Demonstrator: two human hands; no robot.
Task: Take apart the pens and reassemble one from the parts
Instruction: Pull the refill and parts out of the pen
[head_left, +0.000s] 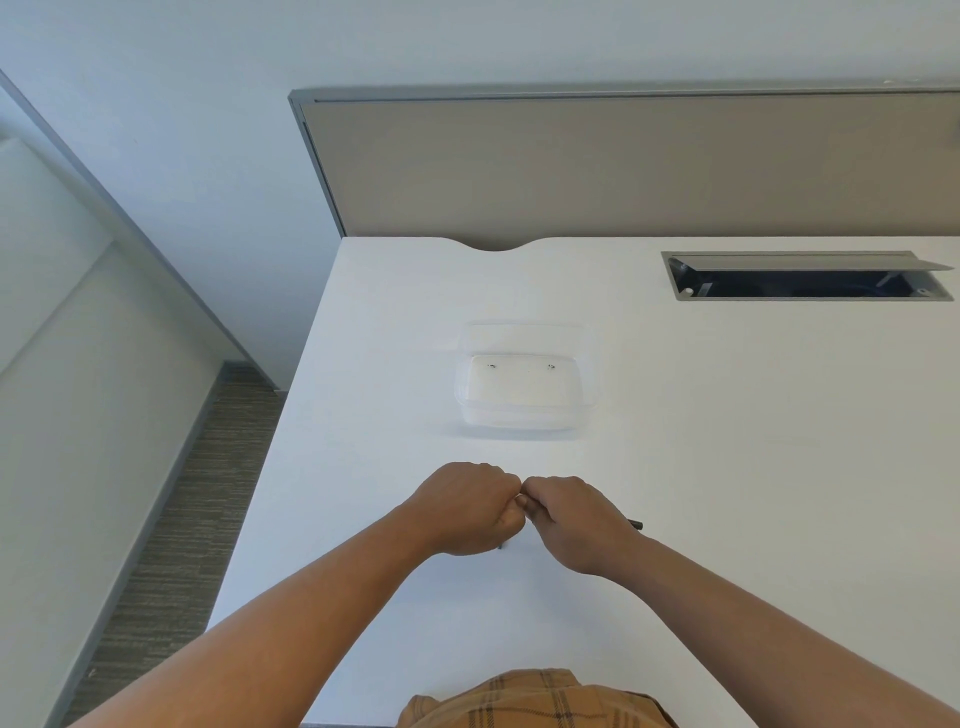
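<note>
My left hand (465, 506) and my right hand (576, 519) are both closed into fists and meet knuckle to knuckle over the white table (727, 467). A dark pen (636, 525) is gripped between them; only its black end sticks out past my right hand, and a small dark tip shows below my left hand. Most of the pen is hidden inside the fists. A clear plastic container (525, 382) stands on the table beyond my hands, with two tiny dark marks on its bottom.
A recessed cable tray (810, 278) with an open grey flap lies at the back right. A beige partition panel (623, 166) stands behind the table. The table's left edge drops to carpeted floor (171, 545).
</note>
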